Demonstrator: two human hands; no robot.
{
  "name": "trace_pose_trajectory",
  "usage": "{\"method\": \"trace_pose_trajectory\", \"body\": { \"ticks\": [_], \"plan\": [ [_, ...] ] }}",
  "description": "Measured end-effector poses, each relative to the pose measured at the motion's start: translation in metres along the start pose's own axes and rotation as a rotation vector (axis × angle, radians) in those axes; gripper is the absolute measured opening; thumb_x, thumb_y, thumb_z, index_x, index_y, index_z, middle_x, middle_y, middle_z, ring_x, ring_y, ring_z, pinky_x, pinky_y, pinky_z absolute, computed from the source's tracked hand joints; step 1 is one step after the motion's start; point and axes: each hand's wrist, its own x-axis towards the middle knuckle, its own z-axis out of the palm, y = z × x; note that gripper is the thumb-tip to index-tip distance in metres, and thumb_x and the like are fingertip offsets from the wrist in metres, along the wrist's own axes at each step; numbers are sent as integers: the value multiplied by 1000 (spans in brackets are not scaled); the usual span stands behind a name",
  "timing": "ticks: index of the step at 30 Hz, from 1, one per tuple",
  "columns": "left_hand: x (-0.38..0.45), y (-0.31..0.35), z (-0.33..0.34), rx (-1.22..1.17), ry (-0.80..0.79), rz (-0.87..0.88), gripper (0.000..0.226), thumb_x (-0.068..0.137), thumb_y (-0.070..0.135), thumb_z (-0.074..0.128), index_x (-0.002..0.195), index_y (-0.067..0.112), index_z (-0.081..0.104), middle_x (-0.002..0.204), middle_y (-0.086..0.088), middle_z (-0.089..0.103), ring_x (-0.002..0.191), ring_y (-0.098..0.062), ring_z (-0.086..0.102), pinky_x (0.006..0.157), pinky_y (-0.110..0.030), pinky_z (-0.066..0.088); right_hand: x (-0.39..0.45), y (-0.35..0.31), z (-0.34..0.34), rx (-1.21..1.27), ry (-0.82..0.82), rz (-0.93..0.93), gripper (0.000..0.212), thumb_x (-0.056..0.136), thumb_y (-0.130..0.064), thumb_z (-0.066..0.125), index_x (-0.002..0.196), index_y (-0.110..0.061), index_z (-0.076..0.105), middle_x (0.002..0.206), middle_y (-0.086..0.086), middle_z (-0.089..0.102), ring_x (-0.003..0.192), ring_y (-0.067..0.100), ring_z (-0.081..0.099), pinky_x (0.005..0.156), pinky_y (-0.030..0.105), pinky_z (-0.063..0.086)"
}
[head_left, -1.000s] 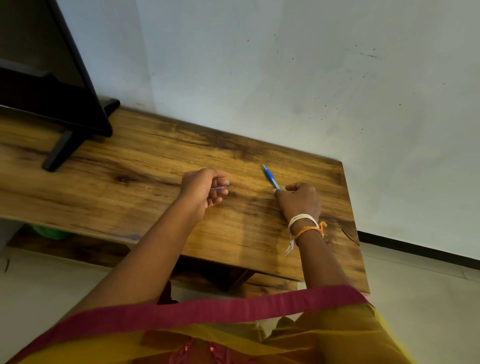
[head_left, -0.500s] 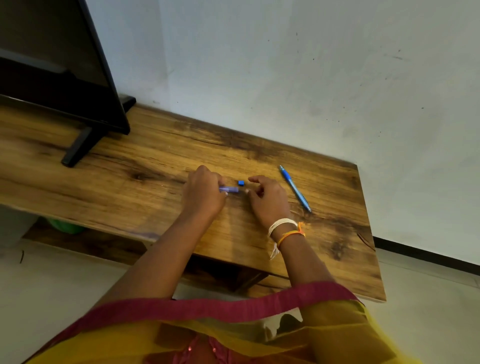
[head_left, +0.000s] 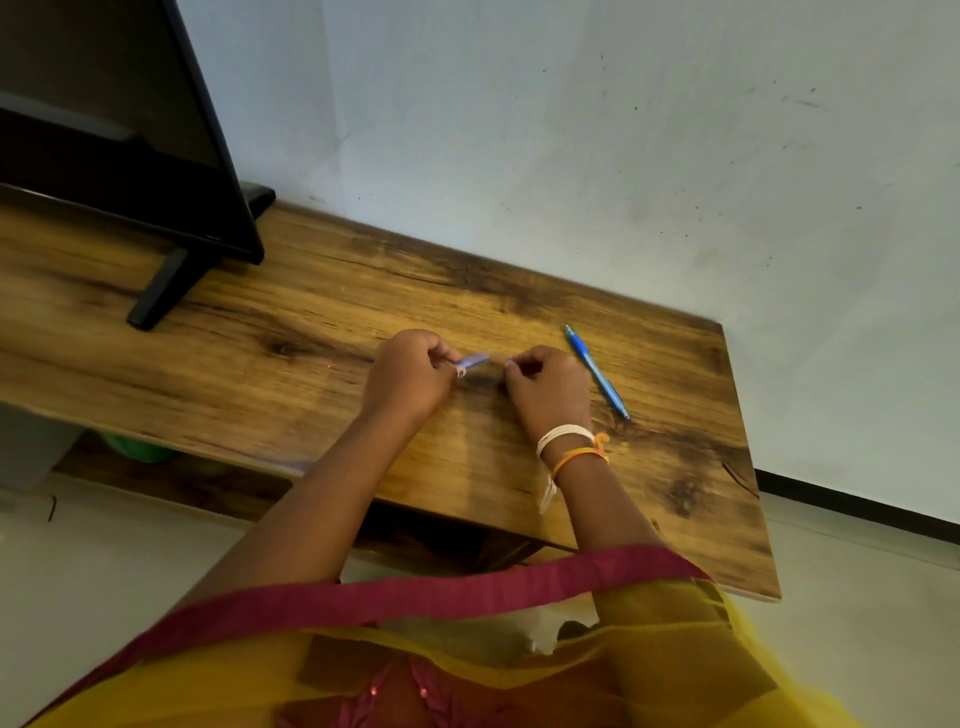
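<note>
We saw the left hand (head_left: 410, 382) with curled fingers, pinching a small blue piece (head_left: 474, 360) just above the tabletop (head_left: 311, 415). The right hand (head_left: 548, 389) was close beside it, also with curled fingers, and it pinched a tiny blue bit (head_left: 509, 360) at the fingertips. The blur did not let us tell what these two parts were, or if they touched. A blue pen (head_left: 597, 371) lay on the tabletop just right of the right hand. A black screen (head_left: 104, 130) stood at the far left, well apart from the hands.
</note>
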Motion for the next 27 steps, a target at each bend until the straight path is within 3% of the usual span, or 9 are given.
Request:
{"method": "trace_pose_trajectory", "body": {
  "ticks": [2, 5, 7, 9, 11, 17, 27],
  "plan": [
    [1, 3, 0, -73, 2, -13, 8, 80, 12, 72, 82, 19, 71, 85, -3, 72, 73, -9, 63, 65, -25, 53, 5, -2, -5, 300, 24, 160, 6, 84, -13, 67, 83, -9, 71, 81, 10, 72, 75, 20, 68, 72, 28, 55],
    [1, 10, 2, -216, -33, -39, 8, 80, 8, 72, 87, 11, 72, 82, -8, 71, 75, -20, 67, 71, -34, 58, 7, -7, -17, 849, -63, 368, 11, 83, -2, 68, 75, -9, 65, 74, 11, 68, 59, 19, 67, 61, 32, 59],
    [-1, 14, 5, -270, -39, -39, 10, 80, 6, 72, 90, 7, 71, 79, -6, 69, 69, -17, 67, 66, -29, 59, 7, -8, -23, 986, -131, 390, 10, 84, -2, 68, 76, -8, 64, 74, 10, 70, 54, 15, 67, 51, 25, 55],
    [-2, 18, 8, -312, -30, -33, 12, 80, 6, 72, 92, 6, 71, 77, -4, 68, 62, -11, 64, 50, -14, 52, 6, -9, -28, 1041, -172, 395, 6, 85, -3, 65, 80, -6, 64, 76, 11, 70, 53, 15, 67, 48, 23, 54],
    [-2, 21, 10, -351, -23, -32, 13, 79, 6, 74, 91, 7, 71, 75, -4, 69, 58, -10, 64, 44, -9, 43, 6, -9, -32, 1086, -183, 398, 5, 86, -2, 63, 81, -4, 64, 77, 12, 70, 55, 15, 67, 48, 23, 54],
    [-6, 30, 16, -393, -54, -1, 12, 77, 4, 75, 88, 6, 72, 76, -8, 70, 60, -13, 64, 44, -8, 41, 5, -4, -43, 1170, -198, 391, 10, 86, 2, 64, 78, -5, 64, 69, 8, 70, 55, 14, 68, 51, 22, 56],
    [-8, 35, 22, -411, -45, 1, 14, 76, 3, 76, 90, 5, 74, 76, -8, 70, 61, -12, 64, 47, -9, 44, 8, 1, -51, 967, -149, 218, 7, 87, -1, 65, 89, -6, 69, 78, 12, 68, 56, 12, 66, 58, 24, 58]
  ]
}}
